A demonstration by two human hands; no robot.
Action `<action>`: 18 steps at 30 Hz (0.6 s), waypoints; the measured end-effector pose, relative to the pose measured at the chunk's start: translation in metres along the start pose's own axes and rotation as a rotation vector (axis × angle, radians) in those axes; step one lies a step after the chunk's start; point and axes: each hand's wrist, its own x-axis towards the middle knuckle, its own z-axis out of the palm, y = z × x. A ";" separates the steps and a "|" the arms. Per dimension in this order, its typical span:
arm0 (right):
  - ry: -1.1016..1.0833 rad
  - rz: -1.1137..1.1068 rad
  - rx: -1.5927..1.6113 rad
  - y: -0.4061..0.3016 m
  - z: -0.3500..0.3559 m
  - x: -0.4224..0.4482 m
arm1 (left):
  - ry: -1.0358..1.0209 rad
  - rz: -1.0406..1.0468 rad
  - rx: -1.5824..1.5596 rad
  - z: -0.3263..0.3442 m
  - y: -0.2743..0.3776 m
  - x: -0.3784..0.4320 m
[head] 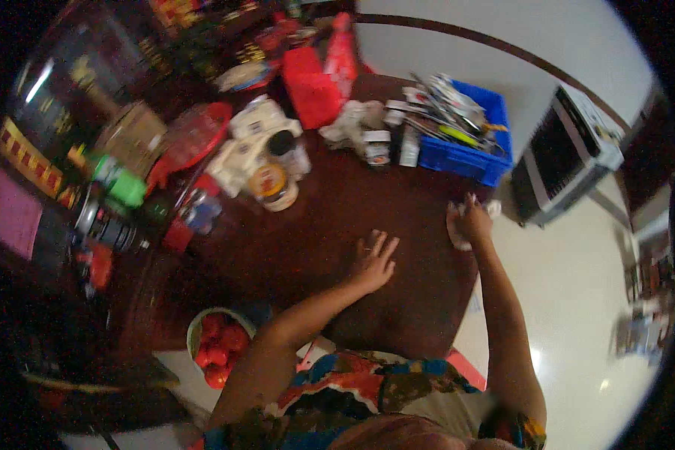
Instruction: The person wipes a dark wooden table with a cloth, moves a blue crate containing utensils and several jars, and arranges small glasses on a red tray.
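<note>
My left hand (pixel 376 265) rests on the dark wooden tabletop (pixel 337 208), fingers spread and nothing in them. At the table's right edge, my right hand (pixel 476 221) presses on a pale crumpled cloth (pixel 459 233); part of the cloth shows on both sides of the fingers. Just beyond that hand stands a blue plastic basket (pixel 466 160) heaped with pens, tools and other small items. A small jar with a white lid (pixel 377 149) and a white box (pixel 409 147) sit left of the basket.
Food packages and a round-lidded jar (pixel 269 181) lie at left centre. Behind them are a red bag (pixel 315 90) and a red plastic basket (pixel 194 138). A green bottle (pixel 119 181) stands farther left. Red fruit fills a bowl (pixel 191 332) near my left arm. An appliance (pixel 565 157) stands right.
</note>
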 end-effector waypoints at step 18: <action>-0.210 -0.538 0.387 -0.220 0.006 -0.175 | 1.376 -0.668 -1.327 -0.251 -0.328 -0.012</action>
